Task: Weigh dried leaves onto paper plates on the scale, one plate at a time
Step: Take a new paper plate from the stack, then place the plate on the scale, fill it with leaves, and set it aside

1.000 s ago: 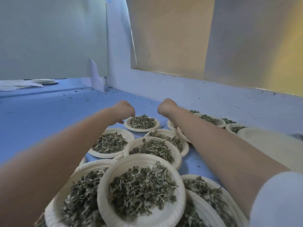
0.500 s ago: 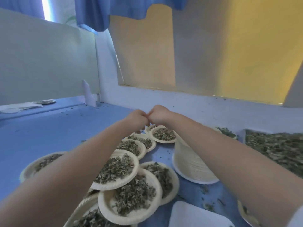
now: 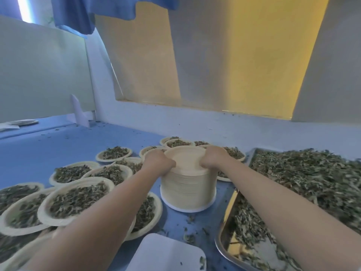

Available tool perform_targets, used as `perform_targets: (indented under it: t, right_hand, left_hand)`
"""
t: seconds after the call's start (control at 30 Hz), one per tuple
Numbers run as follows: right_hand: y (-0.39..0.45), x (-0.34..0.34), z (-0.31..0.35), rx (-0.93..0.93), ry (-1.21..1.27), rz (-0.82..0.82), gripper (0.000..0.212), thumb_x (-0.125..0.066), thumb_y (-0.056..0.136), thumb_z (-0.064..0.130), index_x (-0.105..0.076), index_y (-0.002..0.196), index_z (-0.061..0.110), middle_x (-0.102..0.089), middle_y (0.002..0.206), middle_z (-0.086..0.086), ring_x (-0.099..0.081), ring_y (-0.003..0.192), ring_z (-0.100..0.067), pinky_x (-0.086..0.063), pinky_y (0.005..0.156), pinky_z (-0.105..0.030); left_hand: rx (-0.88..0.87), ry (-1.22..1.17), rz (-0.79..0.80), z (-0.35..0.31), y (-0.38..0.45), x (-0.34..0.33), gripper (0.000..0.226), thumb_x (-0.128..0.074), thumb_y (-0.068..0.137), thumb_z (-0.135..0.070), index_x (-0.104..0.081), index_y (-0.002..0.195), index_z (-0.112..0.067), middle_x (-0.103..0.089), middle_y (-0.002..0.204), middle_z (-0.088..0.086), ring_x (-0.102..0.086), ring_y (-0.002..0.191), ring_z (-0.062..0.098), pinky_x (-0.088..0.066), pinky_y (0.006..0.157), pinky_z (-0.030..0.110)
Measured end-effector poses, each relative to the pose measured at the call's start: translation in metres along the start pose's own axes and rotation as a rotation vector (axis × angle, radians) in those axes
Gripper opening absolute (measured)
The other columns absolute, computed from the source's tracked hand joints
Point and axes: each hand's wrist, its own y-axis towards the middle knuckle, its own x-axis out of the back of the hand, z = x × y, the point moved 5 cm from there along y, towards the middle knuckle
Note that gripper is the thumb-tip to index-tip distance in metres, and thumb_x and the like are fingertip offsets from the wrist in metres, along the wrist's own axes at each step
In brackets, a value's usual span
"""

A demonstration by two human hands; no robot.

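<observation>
A tall stack of empty cream paper plates stands in the middle of the blue table. My left hand grips the top plate's left rim and my right hand grips its right rim, fingers curled over the edge. A metal tray heaped with dried leaves lies at the right. The white scale platform shows at the bottom centre, bare but for a few crumbs. Several plates filled with leaves spread to the left and behind the stack.
Leaf crumbs litter the blue table between stack, scale and tray. A white wall ledge runs behind the plates. At the far left lie flat plates and paper, and a folded white card stands near the corner.
Both hands have moved from the far filled plates onto the plate stack, and now grip its top rim. The view has swung right, bringing the leaf tray and scale into sight.
</observation>
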Motion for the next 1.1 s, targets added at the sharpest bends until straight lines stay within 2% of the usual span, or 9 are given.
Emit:
perform_targets:
  t: [0.17, 0.3, 0.47, 0.67, 0.8, 0.87, 0.93, 1.0, 1.1]
  right_hand:
    - [-0.002, 0.006, -0.018, 0.023, 0.111, -0.056, 0.036, -0.043, 0.088, 0.004, -0.025, 0.059, 0.018, -0.027, 0.061, 0.002, -0.024, 0.052, -0.011, -0.019, 0.046, -0.023]
    - [-0.007, 0.021, -0.011, 0.021, 0.135, -0.139, 0.033, -0.043, 0.085, -0.001, -0.027, 0.059, 0.014, -0.029, 0.06, -0.001, -0.025, 0.05, -0.016, -0.02, 0.046, -0.026]
    - [-0.026, 0.051, -0.005, 0.056, 0.206, -0.189, 0.034, -0.041, 0.082, -0.004, -0.024, 0.061, 0.015, -0.024, 0.062, -0.001, -0.021, 0.053, -0.017, -0.017, 0.049, -0.028]
    - [-0.088, 0.066, -0.006, 0.151, 0.25, -0.247, 0.026, -0.044, 0.084, 0.003, -0.027, 0.067, 0.013, -0.03, 0.066, -0.003, -0.028, 0.058, -0.019, -0.021, 0.056, -0.031]
    - [-0.145, 0.046, -0.002, 0.244, 0.251, -0.194, 0.025, -0.044, 0.085, 0.009, -0.027, 0.067, 0.013, -0.026, 0.062, -0.002, -0.024, 0.055, -0.02, -0.017, 0.055, -0.032]
    - [-0.167, 0.021, 0.001, 0.278, 0.222, -0.135, 0.022, -0.043, 0.087, 0.012, -0.034, 0.067, 0.011, -0.032, 0.062, -0.003, -0.031, 0.054, -0.02, -0.022, 0.053, -0.033]
    - [-0.182, -0.012, 0.002, 0.277, 0.195, -0.085, 0.014, -0.043, 0.088, 0.016, -0.052, 0.082, 0.006, -0.053, 0.078, -0.008, -0.052, 0.07, -0.024, -0.041, 0.061, -0.037]
    - [-0.192, -0.042, 0.0, 0.253, 0.18, -0.038, 0.021, -0.043, 0.09, 0.019, -0.057, 0.099, 0.007, -0.06, 0.095, -0.011, -0.058, 0.088, -0.028, -0.049, 0.075, -0.039]
    - [-0.2, -0.073, -0.002, 0.219, 0.167, -0.016, 0.025, -0.042, 0.089, 0.022, -0.057, 0.106, 0.01, -0.062, 0.1, -0.009, -0.057, 0.092, -0.028, -0.05, 0.079, -0.043]
  left_hand:
    - [-0.018, 0.07, -0.017, -0.005, 0.004, 0.004, 0.026, -0.043, 0.083, -0.003, -0.03, 0.065, -0.014, -0.035, 0.062, 0.003, -0.029, 0.052, 0.015, -0.023, 0.045, 0.024]
    - [-0.051, 0.135, -0.081, -0.02, 0.003, 0.018, 0.023, -0.038, 0.086, -0.001, -0.031, 0.066, -0.011, -0.037, 0.068, 0.004, -0.033, 0.056, 0.015, -0.024, 0.046, 0.027]
    - [-0.114, 0.031, -0.135, -0.039, -0.01, 0.044, 0.022, -0.036, 0.084, 0.004, -0.031, 0.068, -0.011, -0.035, 0.071, 0.004, -0.03, 0.059, 0.015, -0.025, 0.05, 0.026]
    - [-0.211, -0.03, -0.218, -0.041, -0.076, 0.078, 0.019, -0.039, 0.076, 0.007, -0.032, 0.072, -0.01, -0.03, 0.07, 0.006, -0.026, 0.061, 0.018, -0.019, 0.052, 0.029]
    - [-0.203, -0.061, -0.185, -0.001, -0.14, 0.072, 0.005, -0.046, 0.078, 0.002, -0.046, 0.078, -0.002, -0.041, 0.069, 0.006, -0.037, 0.061, 0.021, -0.023, 0.053, 0.029]
    - [-0.165, -0.131, -0.147, 0.026, -0.17, 0.06, 0.006, -0.049, 0.078, 0.001, -0.053, 0.079, -0.003, -0.045, 0.066, 0.005, -0.04, 0.059, 0.019, -0.025, 0.052, 0.028]
    - [-0.107, -0.171, -0.11, 0.051, -0.191, 0.041, 0.012, -0.05, 0.078, 0.001, -0.055, 0.077, -0.01, -0.05, 0.068, 0.003, -0.043, 0.06, 0.014, -0.029, 0.051, 0.028]
    - [-0.032, -0.207, -0.074, 0.074, -0.203, 0.02, 0.02, -0.051, 0.08, -0.001, -0.058, 0.093, -0.014, -0.059, 0.086, 0.006, -0.05, 0.07, 0.012, -0.036, 0.054, 0.026]
    - [0.043, -0.208, -0.07, 0.099, -0.207, -0.002, 0.046, -0.049, 0.084, -0.005, -0.05, 0.129, -0.012, -0.057, 0.115, 0.008, -0.05, 0.093, 0.02, -0.041, 0.068, 0.029]
